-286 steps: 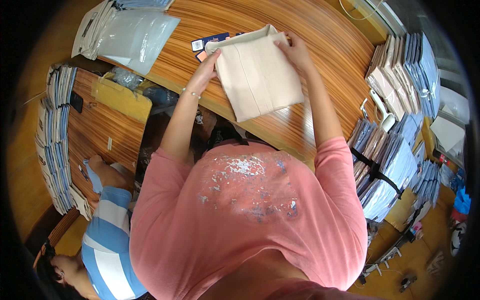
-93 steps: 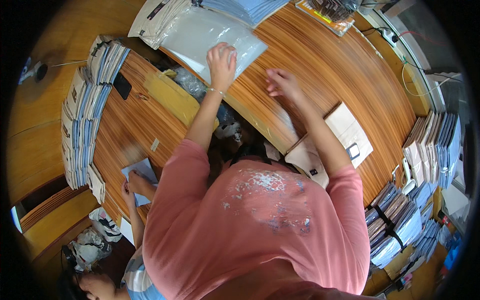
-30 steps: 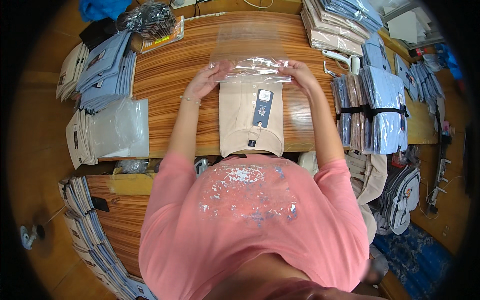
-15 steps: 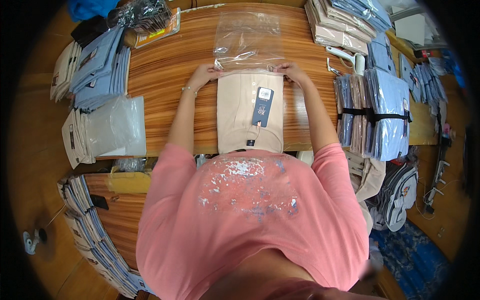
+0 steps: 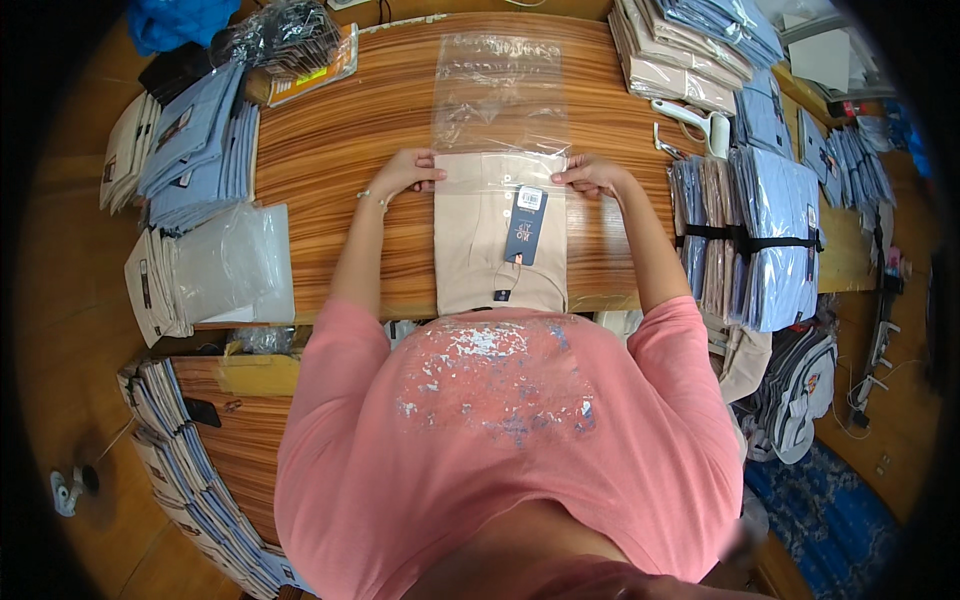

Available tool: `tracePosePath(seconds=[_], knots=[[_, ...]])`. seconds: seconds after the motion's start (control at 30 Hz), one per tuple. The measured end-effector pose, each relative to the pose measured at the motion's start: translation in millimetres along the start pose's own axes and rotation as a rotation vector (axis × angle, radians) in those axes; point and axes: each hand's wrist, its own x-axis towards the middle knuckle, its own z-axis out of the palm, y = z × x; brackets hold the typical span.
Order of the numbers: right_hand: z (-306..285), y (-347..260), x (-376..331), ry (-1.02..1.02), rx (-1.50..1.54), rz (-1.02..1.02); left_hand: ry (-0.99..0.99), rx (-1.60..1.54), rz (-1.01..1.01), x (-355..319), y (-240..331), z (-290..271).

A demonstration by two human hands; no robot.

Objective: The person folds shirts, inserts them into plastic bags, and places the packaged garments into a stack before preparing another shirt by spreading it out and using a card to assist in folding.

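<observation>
The broad, striped wood-grain table [image 5: 340,120] fills the upper middle of the frame, and on it, at the centre, lies the flat, folded beige cloth garment [image 5: 465,240], its long axis running up and down the frame and its lower end close against the person's pink shirt [image 5: 500,420]. In line with it toward the top edge lies the clear, flat plastic bag [image 5: 500,95], long the same way, its lower part overlapping the garment's upper end. The left hand [image 5: 412,171] and right hand [image 5: 592,176] flank that overlap, about equally near, one on each side edge; most of the garment lies below them in the frame, most of the bag above. Each hand's fingers are closed in a pinch on the bag's edge, though the film is so transparent that whether cloth is caught too is hard to tell. On the garment, right of its midline, rests the dark blue rectangular card tag [image 5: 522,235], and below that the small black label [image 5: 502,296].
</observation>
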Motion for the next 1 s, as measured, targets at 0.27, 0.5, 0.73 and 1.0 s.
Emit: tracePosePath(seconds=[0.27,0.5,0.73,1.0], knots=[[37.1,35.2,-28.8,-0.051,-0.067,-0.001,-0.068,0.055,-0.129,-54.1,-25.1,32.7],[92.2,105.2,-69.3,-0.006,-0.016,0.035,-0.007,-0.011,-0.203,-119.5,-41.2,75.8],[110.1,101.4,-81.9,0.215,0.115,-0.076,0.008,-0.111,-0.162,-139.3,-76.7,92.8],[152.3,166.7,-94.9,0.199,0.301,-0.098,0.01,-0.288,-0.21,-175.3,-118.8,119.9]])
